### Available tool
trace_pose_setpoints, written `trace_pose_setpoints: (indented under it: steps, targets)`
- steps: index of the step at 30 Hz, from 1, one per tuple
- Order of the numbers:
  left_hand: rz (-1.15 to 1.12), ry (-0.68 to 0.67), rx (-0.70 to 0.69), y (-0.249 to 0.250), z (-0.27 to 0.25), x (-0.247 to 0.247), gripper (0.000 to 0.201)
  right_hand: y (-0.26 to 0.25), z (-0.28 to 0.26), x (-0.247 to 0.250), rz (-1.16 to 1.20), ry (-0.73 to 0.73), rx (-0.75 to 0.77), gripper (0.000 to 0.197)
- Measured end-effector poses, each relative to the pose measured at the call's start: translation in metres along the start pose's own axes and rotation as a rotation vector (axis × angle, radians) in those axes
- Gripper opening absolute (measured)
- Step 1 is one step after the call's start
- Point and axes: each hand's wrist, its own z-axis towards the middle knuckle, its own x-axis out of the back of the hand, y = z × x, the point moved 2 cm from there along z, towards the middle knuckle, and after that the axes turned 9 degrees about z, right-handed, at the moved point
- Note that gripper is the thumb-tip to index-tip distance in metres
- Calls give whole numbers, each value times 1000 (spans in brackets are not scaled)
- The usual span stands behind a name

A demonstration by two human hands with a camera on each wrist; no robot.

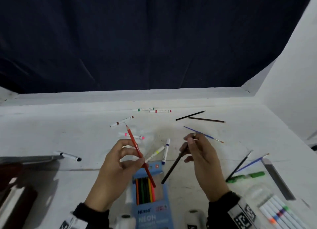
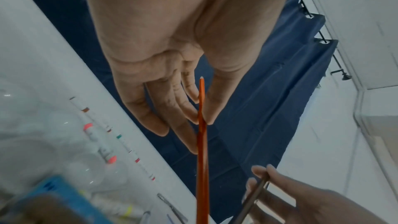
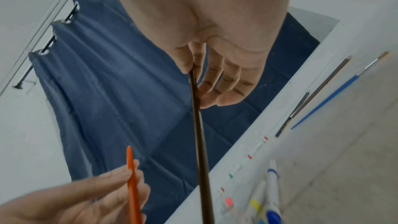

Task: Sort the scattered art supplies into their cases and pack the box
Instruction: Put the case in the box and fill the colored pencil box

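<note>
A person's left hand (image 1: 120, 162) pinches one red-orange pencil (image 1: 139, 156) between thumb and fingertips, tip pointing away, its blunt end over the open mouth of the blue pencil case (image 1: 151, 203). The right hand (image 1: 200, 158) pinches one dark brown pencil (image 1: 173, 167) near its top, the shaft slanting down toward the case's right edge without touching it. Both hands hover above the white table (image 1: 68, 126).

The pencil case, the landmark here, lies at the near edge between the two wrists. Through its window about six pencils show: orange, green, dark, yellow and pink among them; the exact count is hard to tell.

Just beyond the case lie two markers, one yellow (image 1: 155, 153) and one blue (image 1: 165, 150). Further beyond are one pink marker (image 1: 134, 136) and one brown marker (image 1: 121, 121), and at the far edge two more, a green one (image 1: 143, 109) and a red one (image 1: 160, 111), side by side. Left of the case lies one black marker (image 1: 68, 155).

Beyond and right of the case, two dark pencils (image 1: 199, 117) rest loose, with one blue-handled paintbrush (image 1: 204, 134) nearer. Right of the case lie two more brushes (image 1: 247, 163), crossing, and one green marker (image 1: 247, 176). At the near right corner a clear sleeve of markers (image 1: 281, 213) shows about five white barrels.

In the left wrist view, the red-orange pencil (image 2: 202, 142) runs straight along the fingers (image 2: 185, 105).
</note>
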Motion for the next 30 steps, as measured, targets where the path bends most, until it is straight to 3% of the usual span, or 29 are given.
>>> trace_pose_setpoints:
  steps: [10,17,22,25,30]
  targets:
    - [307,-224,4,-35,-15,-13,24,23,-18,-23,-252,-166,-20,9]
    - [338,-286,5,-41,4,-14,22,26,-18,-29,-341,-348,-118,9]
    - [475,-273,-46,-46,20,-15,26,34,-14,-32,-342,-361,-165,12]
    - [684,-324,-77,-47,26,-18,32,40,-11,-31,-339,-350,-179,11]
    - [827,-390,-65,-47,38,-24,34,52,-7,-34,-407,-366,-182,14]
